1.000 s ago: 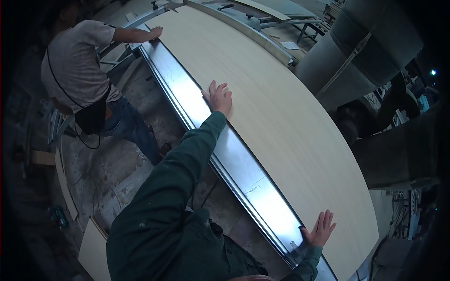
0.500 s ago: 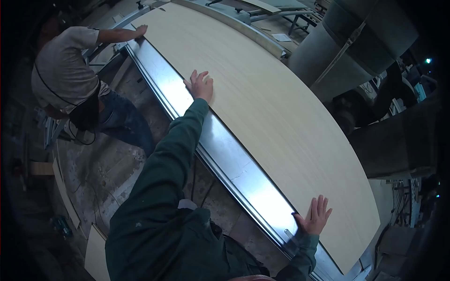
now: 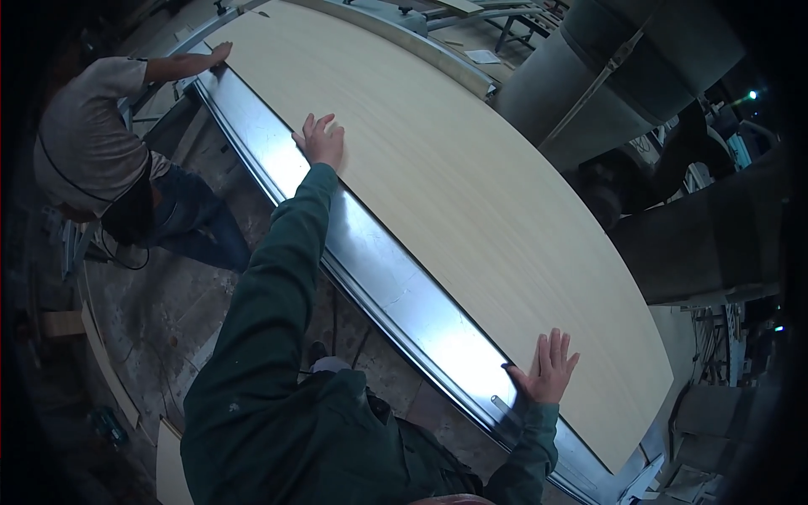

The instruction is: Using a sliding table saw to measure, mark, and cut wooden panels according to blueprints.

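A large pale wood-grain panel (image 3: 454,194) lies flat across a machine table. Along its near edge runs a shiny metal sliding table (image 3: 383,269). My left hand (image 3: 322,143) rests on the panel close to that edge, fingers spread and slightly bent. Farther right, my right hand (image 3: 547,370) lies on the panel near its right end, fingers stretched out and thumb over the edge. Neither hand grips anything. At the far left end, a co-worker's hand (image 3: 221,53) also touches the panel at its edge.
The co-worker (image 3: 101,143) stands at the left beside the table. A long fence (image 3: 421,46) borders the panel's far side. Large grey ducts or cylinders (image 3: 589,93) rise behind it. Boards (image 3: 109,362) and a teal power tool (image 3: 108,425) are at lower left.
The whole scene has shifted slightly left and up in view as my head turned. Both my hands keep their places on the panel's near edge, and the co-worker's hand stays at the far end.
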### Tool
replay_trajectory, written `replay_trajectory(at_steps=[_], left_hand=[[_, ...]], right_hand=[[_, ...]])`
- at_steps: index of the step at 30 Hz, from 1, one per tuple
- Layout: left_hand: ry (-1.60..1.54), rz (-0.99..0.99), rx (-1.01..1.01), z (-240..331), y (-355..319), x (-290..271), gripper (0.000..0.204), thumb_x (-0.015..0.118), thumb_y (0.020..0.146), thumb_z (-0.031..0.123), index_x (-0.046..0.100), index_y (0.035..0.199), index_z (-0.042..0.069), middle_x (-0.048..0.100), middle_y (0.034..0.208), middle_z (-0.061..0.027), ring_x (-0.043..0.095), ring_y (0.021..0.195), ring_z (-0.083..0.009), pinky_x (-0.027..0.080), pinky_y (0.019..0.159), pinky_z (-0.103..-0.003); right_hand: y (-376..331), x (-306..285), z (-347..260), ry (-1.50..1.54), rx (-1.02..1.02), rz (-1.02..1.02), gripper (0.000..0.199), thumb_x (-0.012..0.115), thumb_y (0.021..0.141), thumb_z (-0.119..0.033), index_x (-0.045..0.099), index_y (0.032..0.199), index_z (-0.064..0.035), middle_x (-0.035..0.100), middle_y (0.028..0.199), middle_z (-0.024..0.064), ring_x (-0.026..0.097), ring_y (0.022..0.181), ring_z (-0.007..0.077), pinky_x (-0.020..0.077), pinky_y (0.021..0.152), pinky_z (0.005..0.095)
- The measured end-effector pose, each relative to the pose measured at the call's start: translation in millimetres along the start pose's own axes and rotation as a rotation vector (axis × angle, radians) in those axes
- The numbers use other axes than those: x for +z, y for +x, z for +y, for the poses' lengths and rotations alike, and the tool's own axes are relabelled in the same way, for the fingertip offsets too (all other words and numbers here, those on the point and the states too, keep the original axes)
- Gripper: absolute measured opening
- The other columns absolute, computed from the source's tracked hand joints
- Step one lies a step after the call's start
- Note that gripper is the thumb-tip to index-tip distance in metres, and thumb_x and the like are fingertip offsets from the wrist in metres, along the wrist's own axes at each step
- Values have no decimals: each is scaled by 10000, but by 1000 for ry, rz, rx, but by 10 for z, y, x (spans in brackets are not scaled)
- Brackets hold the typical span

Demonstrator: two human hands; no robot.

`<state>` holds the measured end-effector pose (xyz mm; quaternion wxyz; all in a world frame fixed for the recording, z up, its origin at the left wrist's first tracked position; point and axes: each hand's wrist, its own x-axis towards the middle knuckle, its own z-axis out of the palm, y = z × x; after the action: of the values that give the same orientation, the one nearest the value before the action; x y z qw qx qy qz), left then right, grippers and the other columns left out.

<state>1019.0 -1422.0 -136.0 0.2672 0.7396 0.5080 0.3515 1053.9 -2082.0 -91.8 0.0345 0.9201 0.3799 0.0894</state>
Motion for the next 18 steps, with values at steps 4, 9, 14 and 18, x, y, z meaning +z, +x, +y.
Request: replay_trajectory(at_steps=[4, 9, 14, 18], left_hand=[[-18, 8, -22, -103, 148, -33, 372, 669, 878, 286, 657, 1246, 234, 327, 1567, -54, 62, 1492, -407, 48, 1234, -510], [-11, 44, 44, -245, 401, -172, 371, 678, 863, 283, 663, 1229, 221, 350, 1547, -81, 135, 1496, -346, 21, 1235, -498], [-24, 44, 35, -202, 485, -99, 362, 670, 862, 282, 666, 1216, 208, 366, 1535, -97, 219, 1485, -265, -6, 1236, -492], [-31, 13, 32, -247, 593, -154, 371, 654, 869, 289, 658, 1228, 201, 370, 1534, -107, 226, 1486, -237, -14, 1238, -483]], right_hand=[[140, 48, -118, 11, -13, 11, 1089, 682, 668, -802, 410, 1507, -163, 286, 1617, 114, 196, 1513, 340, 99, 1146, 692], [344, 66, -309, 35, -37, 37, 1092, 702, 660, -790, 406, 1510, -173, 288, 1616, 108, 203, 1511, 338, 107, 1149, 685], [312, 72, -397, 10, -37, 42, 1119, 691, 663, -800, 344, 1543, -203, 269, 1627, 96, 183, 1518, 337, 63, 1154, 681], [415, 6, -623, -8, -14, 35, 1068, 689, 669, -792, 433, 1496, -166, 322, 1602, 113, 226, 1505, 334, 116, 1150, 683]])
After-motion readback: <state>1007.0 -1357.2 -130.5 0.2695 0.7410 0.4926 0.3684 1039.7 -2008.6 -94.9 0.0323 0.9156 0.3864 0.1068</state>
